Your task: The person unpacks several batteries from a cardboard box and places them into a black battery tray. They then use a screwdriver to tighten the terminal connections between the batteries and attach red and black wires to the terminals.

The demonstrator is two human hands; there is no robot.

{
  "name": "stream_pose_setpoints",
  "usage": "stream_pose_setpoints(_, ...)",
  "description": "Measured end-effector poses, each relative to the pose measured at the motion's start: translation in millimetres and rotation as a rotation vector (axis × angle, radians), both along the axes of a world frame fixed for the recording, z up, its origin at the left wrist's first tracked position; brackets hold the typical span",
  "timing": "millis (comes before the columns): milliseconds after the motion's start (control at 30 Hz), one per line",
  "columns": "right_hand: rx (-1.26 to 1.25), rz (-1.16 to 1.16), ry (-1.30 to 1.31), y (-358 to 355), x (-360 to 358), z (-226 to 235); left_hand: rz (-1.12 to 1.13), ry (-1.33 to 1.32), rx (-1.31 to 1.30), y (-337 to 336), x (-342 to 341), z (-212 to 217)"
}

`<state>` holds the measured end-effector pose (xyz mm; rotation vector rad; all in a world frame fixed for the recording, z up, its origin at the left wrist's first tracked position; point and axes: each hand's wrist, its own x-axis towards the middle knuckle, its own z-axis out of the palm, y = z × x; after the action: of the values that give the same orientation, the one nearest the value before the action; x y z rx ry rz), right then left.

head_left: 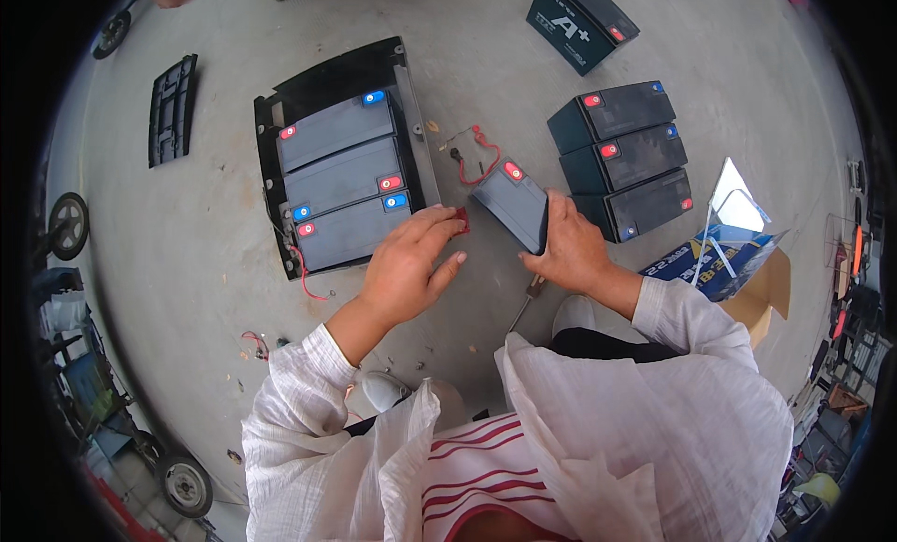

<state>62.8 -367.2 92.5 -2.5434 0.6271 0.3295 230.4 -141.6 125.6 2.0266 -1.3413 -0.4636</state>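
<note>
My right hand (577, 248) grips the near right side of a loose dark grey battery (512, 208), which sits tilted and has a red terminal cover at its far end. My left hand (404, 266) reaches over the near right corner of a black battery case (332, 70). Its fingers are stretched and the thumb stands apart. A small red piece (462, 221) shows at its fingertips; whether they touch it I cannot tell. Three grey batteries (341, 176) with red and blue terminals lie side by side in the case.
Three more batteries (645, 154) stand in a row at the right, another battery (584, 23) beyond them. A red wire (486, 159) lies behind the loose battery. A screwdriver (525, 304) lies near my foot. An opened carton (761, 290) stands at right, a black cover (173, 110) far left.
</note>
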Motion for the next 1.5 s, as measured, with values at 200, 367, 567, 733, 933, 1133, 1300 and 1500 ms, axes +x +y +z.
stream_pose_setpoints(200,0.052,0.019,0.034,-7.5,1.7,3.5,0.075,0.025,0.007,-60.0,-39.8,-22.3)
stream_pose_setpoints(367,0.129,0.032,0.075,-9.6,6.2,9.0,0.13,-0.002,0.066,-56.8,-69.4,-31.6)
stream_pose_setpoints(567,0.128,0.048,0.005,-16.5,5.5,4.5,0.098,-0.023,0.155,-52.8,-90.2,-29.7)
stream_pose_setpoints(733,0.265,0.078,0.036,-29.3,13.1,8.9,0.389,0.136,0.3,-58.5,-88.3,-15.5)
stream_pose_setpoints(933,0.436,0.065,0.01,-45.9,2.4,1.4,0.435,0.503,0.461,-65.6,-74.7,-19.8)
stream_pose_setpoints(1133,0.465,0.04,0.254,-47.7,9.4,20.5,0.641,0.587,0.282,-116.8,-89.5,-21.2)
stream_pose_setpoints(1300,1.216,0.116,0.364,-48.4,-7.5,8.1,0.414,0.275,0.305,-138.6,-70.3,-29.8)
stream_pose_setpoints(1500,1.115,0.008,-0.186,-85.1,17.2,35.8,0.387,-0.013,0.564,-99.5,-93.3,-17.8)
